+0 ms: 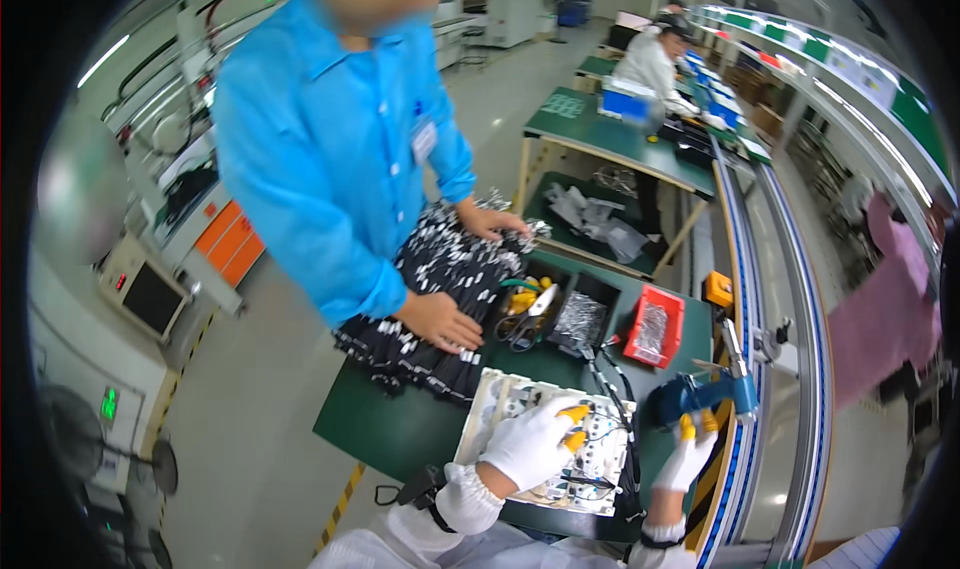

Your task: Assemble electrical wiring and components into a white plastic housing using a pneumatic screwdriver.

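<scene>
My left hand, in a white glove with yellow fingertips, rests over a pale panel fitted with small parts and thin wires. Its fingers are apart, and the hand hides part of the panel. On the right, my right hand, gloved alike, reaches up to a blue tool with a metal nose, which looks like a rivet gun. Its fingers are stretched out, with two yellow tips at the tool's lower edge. Black cables run along the panel's right side.
A co-worker in a blue coat rests both hands on a pile of black cables. A red bin and a black bin hold small metal pieces. Yellow-handled cutters lie beside them. A metal rail borders the green table.
</scene>
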Demonstrator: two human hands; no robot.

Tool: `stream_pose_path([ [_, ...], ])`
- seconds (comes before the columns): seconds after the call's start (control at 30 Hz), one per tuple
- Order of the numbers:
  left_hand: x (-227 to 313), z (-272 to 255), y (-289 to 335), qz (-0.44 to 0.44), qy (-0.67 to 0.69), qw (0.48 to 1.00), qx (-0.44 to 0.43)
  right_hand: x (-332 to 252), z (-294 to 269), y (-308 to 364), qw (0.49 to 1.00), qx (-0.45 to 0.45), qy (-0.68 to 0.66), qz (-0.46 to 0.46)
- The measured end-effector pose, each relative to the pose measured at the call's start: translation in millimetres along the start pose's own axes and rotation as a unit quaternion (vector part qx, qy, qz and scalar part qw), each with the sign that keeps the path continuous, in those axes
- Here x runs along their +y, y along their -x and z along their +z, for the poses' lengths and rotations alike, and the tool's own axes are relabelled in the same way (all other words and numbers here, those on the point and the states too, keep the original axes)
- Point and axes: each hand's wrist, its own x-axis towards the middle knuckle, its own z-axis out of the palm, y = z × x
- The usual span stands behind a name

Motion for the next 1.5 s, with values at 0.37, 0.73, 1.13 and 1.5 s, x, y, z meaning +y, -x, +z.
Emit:
stream_pose_path([
  [0.37, -48, 46, 15, 0.038, 0.383, 0.923, 0.025, -125, 109, 99, 0.685, -0.529, 0.291, -0.407],
  [0.73, -19, 15, 3, 0.144, 0.021, 0.985, 0.090, -125, 91, 118, 0.702, -0.482, 0.326, -0.409],
  [1.13, -19, 24, 1, 0.067, 0.035, 0.996, 0.043, -126, 81, 140, 0.703, -0.481, 0.340, -0.397],
  [1.5, -19, 25, -3, 0.058, -0.042, 0.997, -0.012, -137, 85, 146, 0.730, -0.439, 0.383, -0.357],
])
